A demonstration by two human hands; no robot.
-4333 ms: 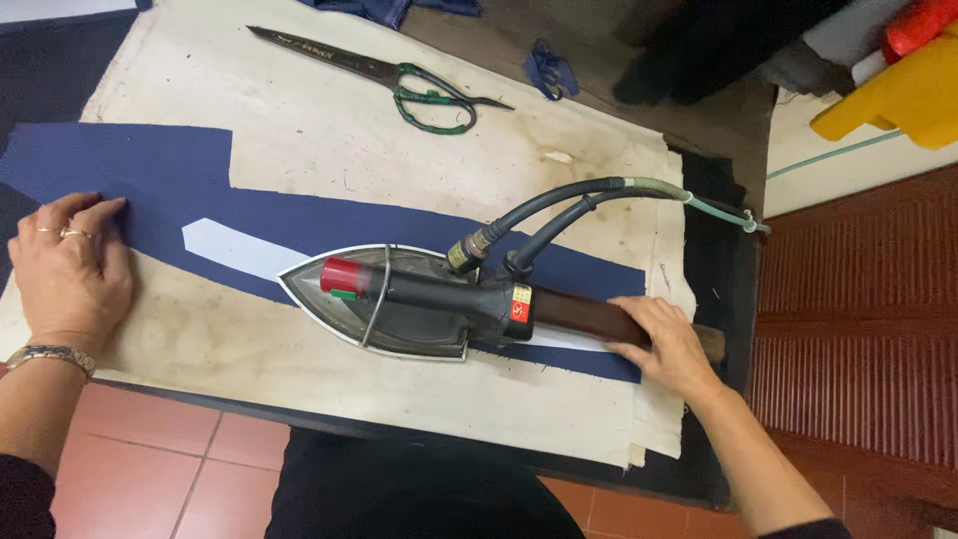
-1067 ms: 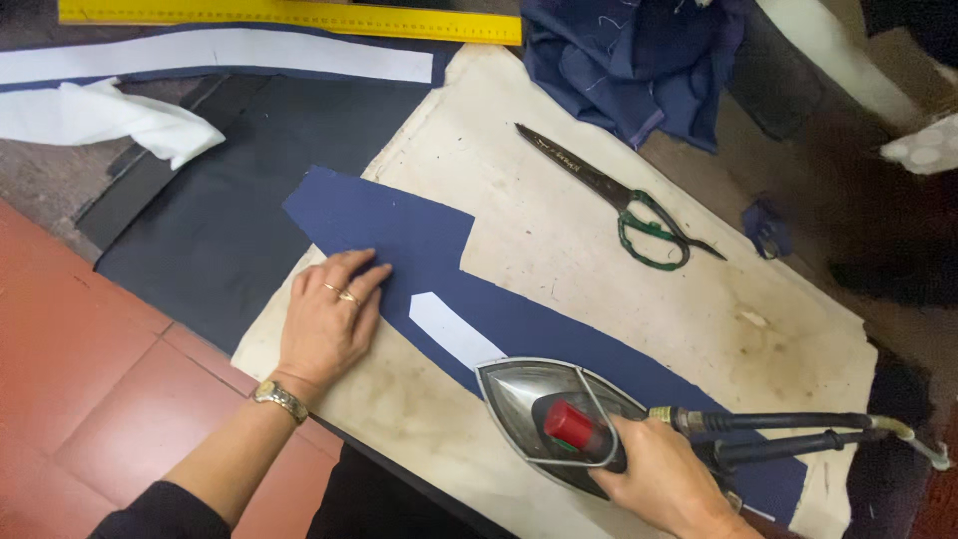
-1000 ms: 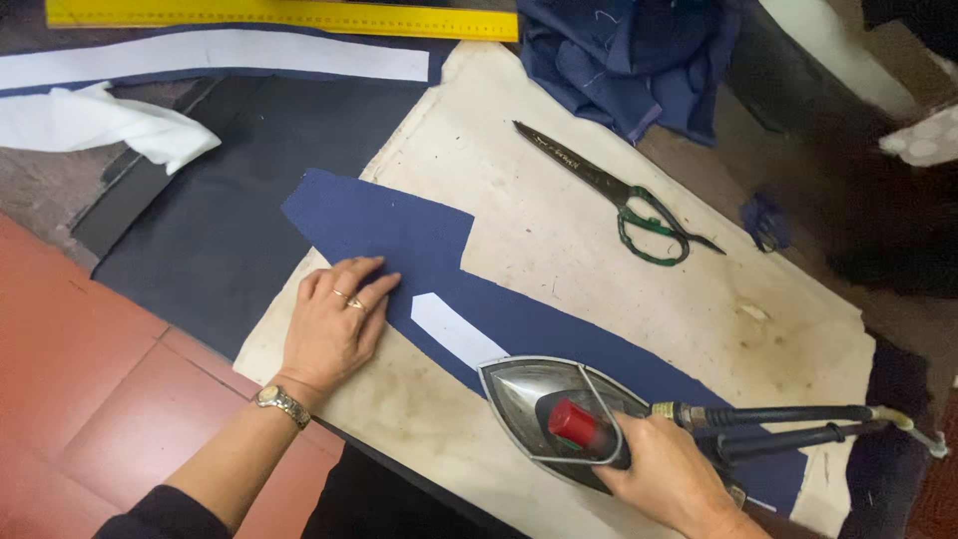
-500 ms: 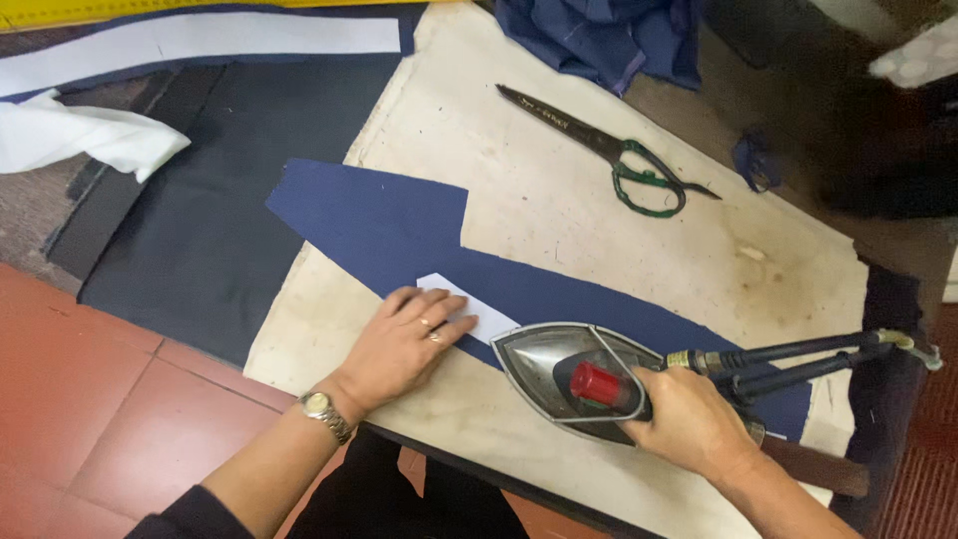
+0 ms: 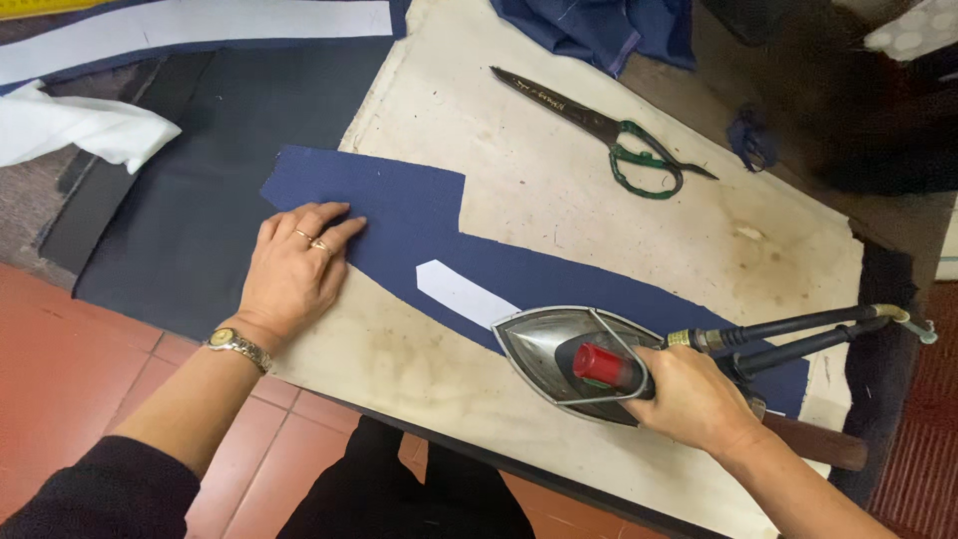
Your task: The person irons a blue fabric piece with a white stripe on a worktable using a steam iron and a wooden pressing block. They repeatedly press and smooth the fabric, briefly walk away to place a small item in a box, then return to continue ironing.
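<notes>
The right hand has its grip closed around the handle of the iron, which stands flat on the navy cloth at the near right of the tabletop. The cloth runs from the far left, under the left hand, to the right below the iron. The left hand lies flat with fingers spread and pins the cloth's left end; it pinches nothing.

A white strip lies on the cloth just left of the iron's tip. If the tip catches its edge, the strip could slide or fold and be pressed crooked — this looks to me the main risk.

The iron's sole is hot, I judge, so resting in one place too long may scorch or shine the cloth. The left fingers are not far from the tip; a quick push to the left could bring heat close to them.

The two hoses go off to the right edge — if they snag there, the iron may jerk sideways and wrinkle the cloth. The scissors lie well apart at the far side and seem no danger.
</notes>
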